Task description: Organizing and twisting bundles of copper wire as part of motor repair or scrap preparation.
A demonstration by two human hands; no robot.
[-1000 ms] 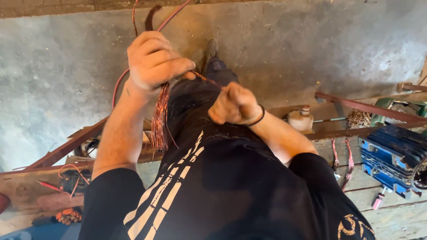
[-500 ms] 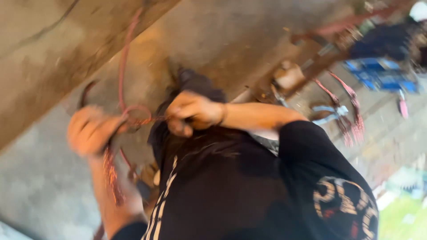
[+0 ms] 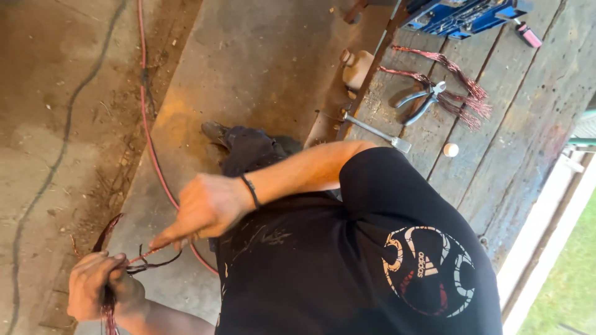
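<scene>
Over concrete floor: both hands on copper wire bundle.
L hand fisted round bundle, low left; R hand pinches one strand just beside it. Pliers on wooden bench, well apart.

On the tabletop, the pliers lie among wire bundles, with a small round cap nearer the person and a metal tool toward the tabletop's edge. A cased machine sits at the far end. On the floor, a hose runs past the left hand, which grips what seems a wire bunch beside the right hand.
</scene>
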